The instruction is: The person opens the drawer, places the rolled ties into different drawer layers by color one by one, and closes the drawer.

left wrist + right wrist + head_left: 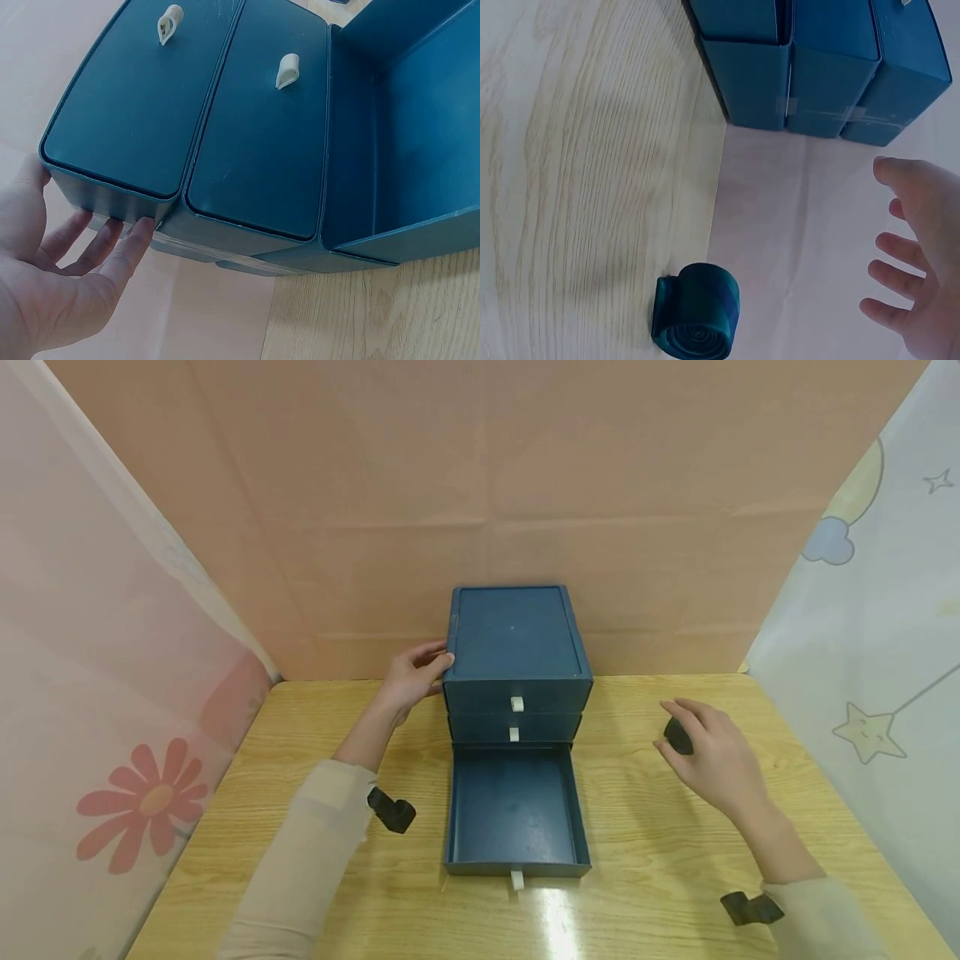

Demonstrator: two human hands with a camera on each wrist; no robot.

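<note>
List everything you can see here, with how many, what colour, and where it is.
Drawer unit: one, dark blue, three drawers, at the back middle of the table against the backdrop.
Bottom drawer: one, dark blue, pulled out toward the person, nothing visible inside.
Upper drawers: two, dark blue, pushed in.
Pull tabs: three, white, one on each drawer front.
Rolled item: one, dark teal, lying on the table right of the unit.
Table: one, light wood grain.
Backdrop: one, peach, behind the table.
Curtains: two, pale and printed, one at each side.
Left hand: fingers straight, touching the unit's left side.
Right hand: open, over the rolled item, not gripping it.
</note>
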